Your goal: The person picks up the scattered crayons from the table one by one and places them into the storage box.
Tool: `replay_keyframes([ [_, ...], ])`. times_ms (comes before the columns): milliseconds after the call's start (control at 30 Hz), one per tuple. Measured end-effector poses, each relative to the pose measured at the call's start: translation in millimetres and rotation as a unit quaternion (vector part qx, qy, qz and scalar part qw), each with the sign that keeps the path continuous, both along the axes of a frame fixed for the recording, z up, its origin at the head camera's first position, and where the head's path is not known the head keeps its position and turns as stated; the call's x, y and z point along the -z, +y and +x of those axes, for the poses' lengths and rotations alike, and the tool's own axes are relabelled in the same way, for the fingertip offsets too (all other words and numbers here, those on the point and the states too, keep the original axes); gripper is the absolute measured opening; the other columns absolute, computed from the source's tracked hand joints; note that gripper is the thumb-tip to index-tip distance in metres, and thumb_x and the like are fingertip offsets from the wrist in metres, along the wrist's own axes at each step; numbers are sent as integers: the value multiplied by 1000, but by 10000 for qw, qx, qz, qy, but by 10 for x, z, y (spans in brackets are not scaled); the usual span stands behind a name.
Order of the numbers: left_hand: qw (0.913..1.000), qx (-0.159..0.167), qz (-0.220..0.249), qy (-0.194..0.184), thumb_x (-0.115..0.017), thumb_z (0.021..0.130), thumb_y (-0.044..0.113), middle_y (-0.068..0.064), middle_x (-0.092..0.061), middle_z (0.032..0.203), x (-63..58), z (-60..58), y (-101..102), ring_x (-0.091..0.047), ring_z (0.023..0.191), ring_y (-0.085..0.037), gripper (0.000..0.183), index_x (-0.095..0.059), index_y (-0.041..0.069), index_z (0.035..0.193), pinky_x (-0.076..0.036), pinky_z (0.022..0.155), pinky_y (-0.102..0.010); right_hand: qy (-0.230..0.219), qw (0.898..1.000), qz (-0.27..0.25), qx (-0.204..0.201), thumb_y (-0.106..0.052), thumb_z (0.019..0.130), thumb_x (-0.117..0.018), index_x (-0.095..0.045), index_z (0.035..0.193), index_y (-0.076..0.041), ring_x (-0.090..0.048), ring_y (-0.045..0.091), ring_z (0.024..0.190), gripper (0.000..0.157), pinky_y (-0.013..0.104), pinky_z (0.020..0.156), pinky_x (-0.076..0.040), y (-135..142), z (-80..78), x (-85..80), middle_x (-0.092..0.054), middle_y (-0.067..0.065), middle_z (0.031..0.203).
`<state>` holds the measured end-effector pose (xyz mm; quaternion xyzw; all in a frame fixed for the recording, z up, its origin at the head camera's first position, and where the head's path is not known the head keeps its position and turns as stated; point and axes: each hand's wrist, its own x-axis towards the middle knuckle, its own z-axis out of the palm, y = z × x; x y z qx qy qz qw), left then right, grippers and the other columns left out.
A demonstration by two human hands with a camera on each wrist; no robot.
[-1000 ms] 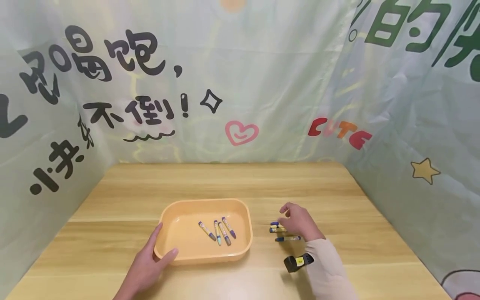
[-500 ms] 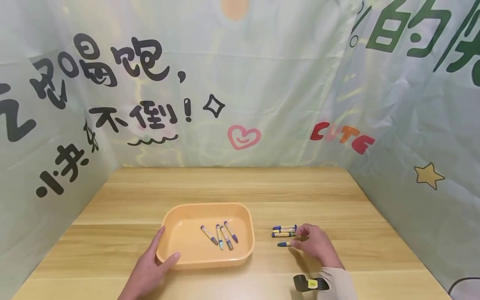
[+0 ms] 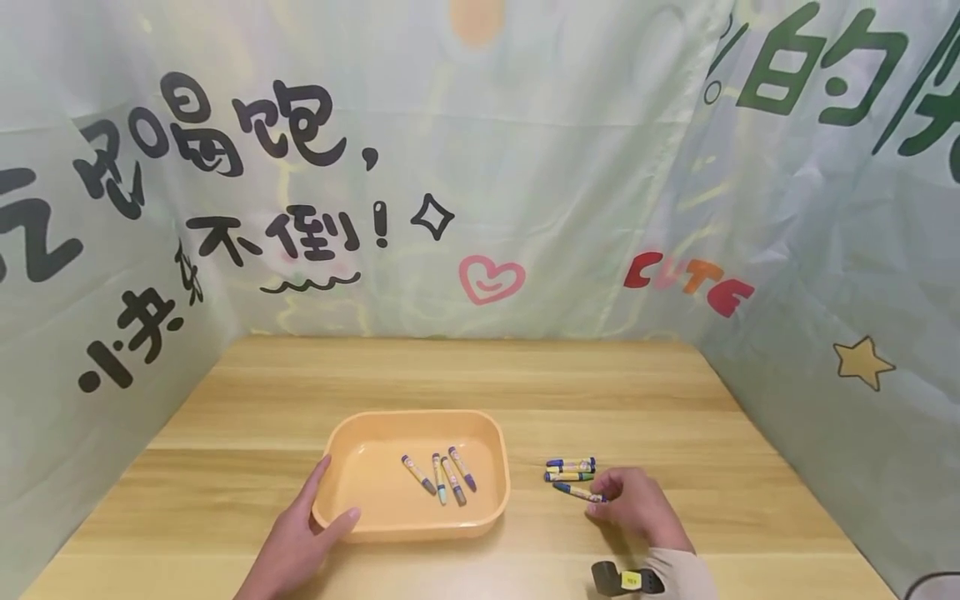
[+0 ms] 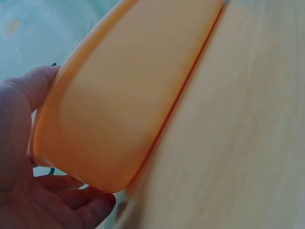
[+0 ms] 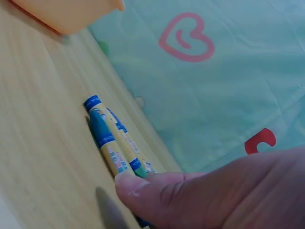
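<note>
My right hand (image 3: pixel 636 504) pinches a yellow-wrapped crayon (image 3: pixel 579 492) with a dark blue tip by its right end, thumb against fingers. In the right wrist view this crayon (image 5: pixel 113 155) overlaps the others behind it. Just beyond it, several more crayons (image 3: pixel 570 477) lie side by side on the table. My left hand (image 3: pixel 296 533) holds the front left corner of a shallow orange plastic tray (image 3: pixel 363 504), with the thumb at the front rim and fingers along the left side. Several crayons (image 3: pixel 453 482) lie in the tray's right half.
The wooden table (image 3: pixel 450 375) runs back to a pale printed cloth (image 3: pixel 570 167) that also hangs on both sides. A black device with a yellow label (image 3: pixel 630 581) is worn on my right wrist.
My right hand has come from above the grouped crayons down to the nearest one, moving toward me. It now pinches that crayon, which has turned slightly. The left hand keeps its place at the tray.
</note>
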<state>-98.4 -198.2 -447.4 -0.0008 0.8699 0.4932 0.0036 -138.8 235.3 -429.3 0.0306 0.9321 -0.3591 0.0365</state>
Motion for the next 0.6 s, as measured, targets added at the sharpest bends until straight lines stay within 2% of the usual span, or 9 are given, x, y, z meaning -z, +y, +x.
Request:
replay_keyframes([
  [167,9999,38,49,-84,-67,91,40,-33,-43,140,8,3,-12,-64,90,-23,90,-10,16,157,-52,69,-36,178,9998,46,-36,-13,70,-86,-71,87,-10,-48,17,68,23,34,64,-40,-41,-8,53,-55,0,71],
  [367,9997,-40,-58,-220,-66,90,43,-30,-49,134,-7,-1,-25,-59,76,-18,91,-9,20,157,-48,57,-32,355,9992,132,-86,-10,75,-82,-67,75,-13,-50,15,67,16,34,65,-41,-98,-25,61,-57,-4,69],
  [500,9997,-74,-103,-226,-67,90,42,-30,-51,132,3,-2,-19,-61,80,-18,91,-10,20,157,-48,59,-32,360,9991,74,-203,-6,78,-78,-64,71,-12,-48,15,64,17,32,63,-39,-91,-28,58,-56,-4,66],
  [600,9997,-65,-79,-217,-67,89,43,-30,-50,134,12,-9,-8,-61,82,-18,92,-10,21,157,-48,60,-32,218,9995,-135,-202,-5,82,-74,-63,74,-10,-46,15,64,14,30,61,-38,-68,-32,56,-53,-2,66],
])
